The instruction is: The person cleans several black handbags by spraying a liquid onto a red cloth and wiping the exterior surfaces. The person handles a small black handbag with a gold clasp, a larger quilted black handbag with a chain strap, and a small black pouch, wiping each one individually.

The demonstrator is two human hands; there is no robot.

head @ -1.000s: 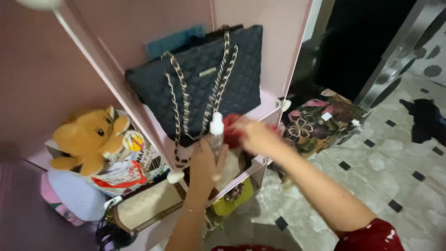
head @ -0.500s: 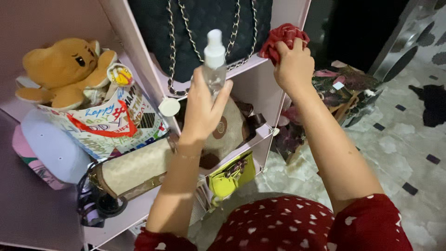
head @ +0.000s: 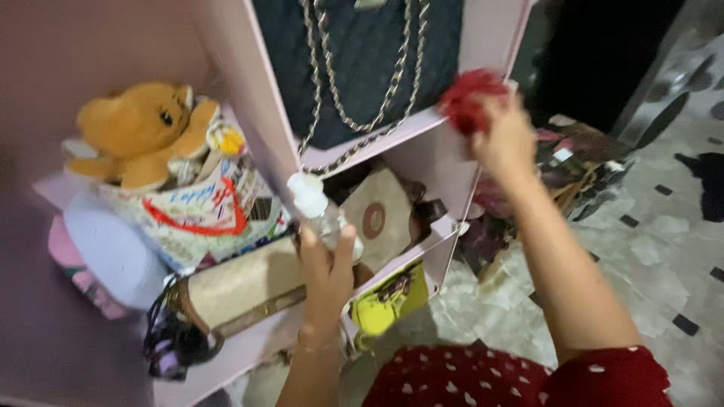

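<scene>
Pink panels make up the shelf unit (head: 249, 113) that fills the left and middle of the view. In its left compartment, near the left edge, an orange-brown teddy bear (head: 139, 128) sits on top of a printed gift bag (head: 200, 218) with a red ribbon handle. Just below and to the left of the bag lies a pale lilac cap (head: 113, 252). Under the bag, at the lower edge of that compartment, a beige handbag (head: 241, 283) lies on its side, with a dark tangle of straps at its left end.

Next comes the left hand (head: 326, 275), closed around a clear spray bottle (head: 320, 215) with a white top. The bottle is tilted, its top leaning up and to the left, and it is held in front of the shelf's upright front edge. Behind the hand, in the middle compartment, a tan bag (head: 381, 215) with a round brown patch stands; below it a yellow-green bag (head: 388, 301) shows at the shelf's lower front corner.

Above, a dark quilted bag (head: 362, 60) with chain straps stands on the upper shelf, its chains hanging over the front edge.

Further right, the right hand (head: 507, 139) grips a red cloth (head: 467, 98), bunched up and pressed at the right front corner of that upper shelf; the cloth is blurred. A red sleeve with white spots shows at the bottom right, above a tiled floor (head: 664, 256).
</scene>
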